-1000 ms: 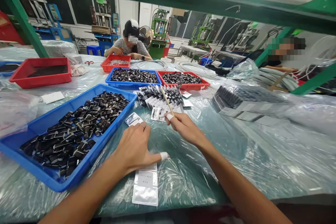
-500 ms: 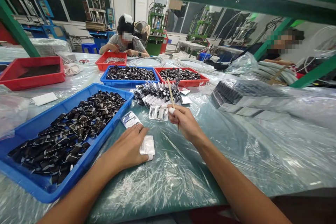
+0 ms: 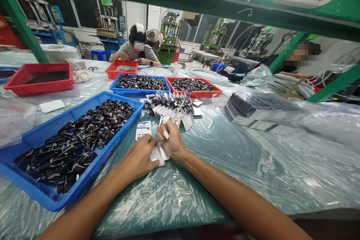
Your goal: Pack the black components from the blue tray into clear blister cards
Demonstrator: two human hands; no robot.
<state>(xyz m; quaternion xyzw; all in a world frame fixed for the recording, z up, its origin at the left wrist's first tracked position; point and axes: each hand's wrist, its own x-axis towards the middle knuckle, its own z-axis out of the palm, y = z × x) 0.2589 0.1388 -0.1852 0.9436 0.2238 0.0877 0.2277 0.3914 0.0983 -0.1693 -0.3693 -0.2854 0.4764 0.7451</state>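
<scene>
My left hand (image 3: 142, 155) rests on the table with fingers and thumb spanning a small white card (image 3: 158, 153), holding it down. White covers wrap the thumb tip of that hand. My right hand (image 3: 171, 138) is closed around a thin wooden stick (image 3: 178, 111), which points up and away; it sits over the right side of the same card. White covers show on its fingers too. Just beyond my left fingers lies a printed card (image 3: 143, 129). A row of small packed cards with black pieces (image 3: 168, 105) stands behind my right hand.
A blue tray (image 3: 56, 204) of black pieces stands at left. Farther back are a smaller blue tray (image 3: 140, 92), red trays (image 3: 197, 94) and stacked grey packs (image 3: 253, 112). A co-worker (image 3: 137, 50) sits across the table. A green shelf beam (image 3: 180, 2) crosses overhead.
My right hand has moved left and toward me with the stick, from beside the row of cards to the card under my left hand. The printed card now lies straighter.
</scene>
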